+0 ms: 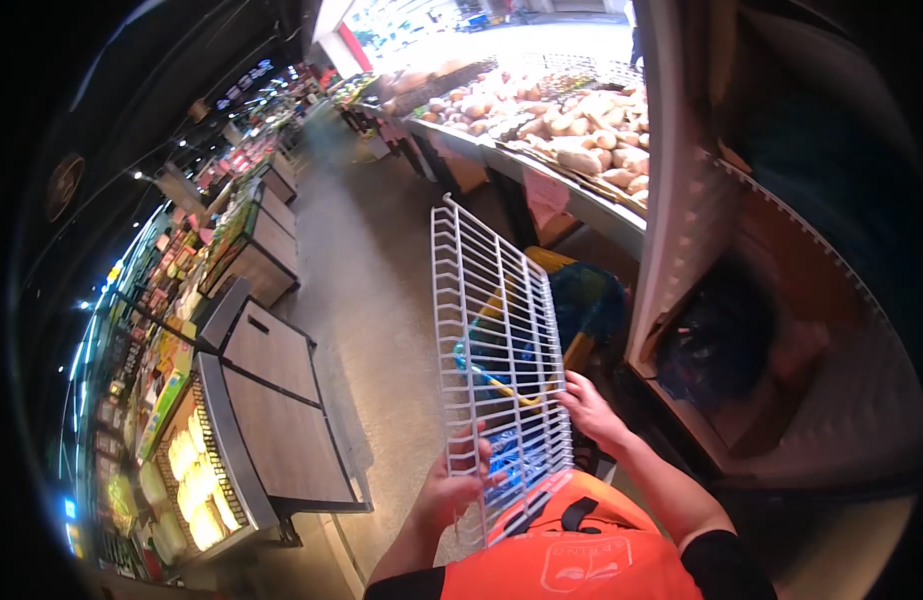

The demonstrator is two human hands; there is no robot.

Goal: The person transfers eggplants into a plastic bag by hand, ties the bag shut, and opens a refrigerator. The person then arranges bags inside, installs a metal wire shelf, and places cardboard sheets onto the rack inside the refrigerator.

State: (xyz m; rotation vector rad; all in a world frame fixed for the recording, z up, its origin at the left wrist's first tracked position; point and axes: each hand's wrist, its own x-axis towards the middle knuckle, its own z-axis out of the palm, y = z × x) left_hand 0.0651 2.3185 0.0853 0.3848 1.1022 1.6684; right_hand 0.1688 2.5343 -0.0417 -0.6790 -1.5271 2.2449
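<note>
Held upright and slightly tilted in front of my body is a white wire shelf rack [496, 310]. My left hand [459, 480] grips its lower left edge, with some fingers behind the wires. The fingers of my right hand [589, 408] are closed on its right edge, higher up. The rack's bottom end is close to my orange apron [596, 545]. Through the wires I see a blue plastic bag [516, 460] and a yellow and blue item whose kind I cannot make out.
Ahead on the right stands a produce counter [581, 195] piled with potato-like produce [591, 130]. A shelving unit [771, 330] is close on my right. On the left are wood-panelled stands [271, 400] with vegetables. An aisle floor [346, 270] runs between them.
</note>
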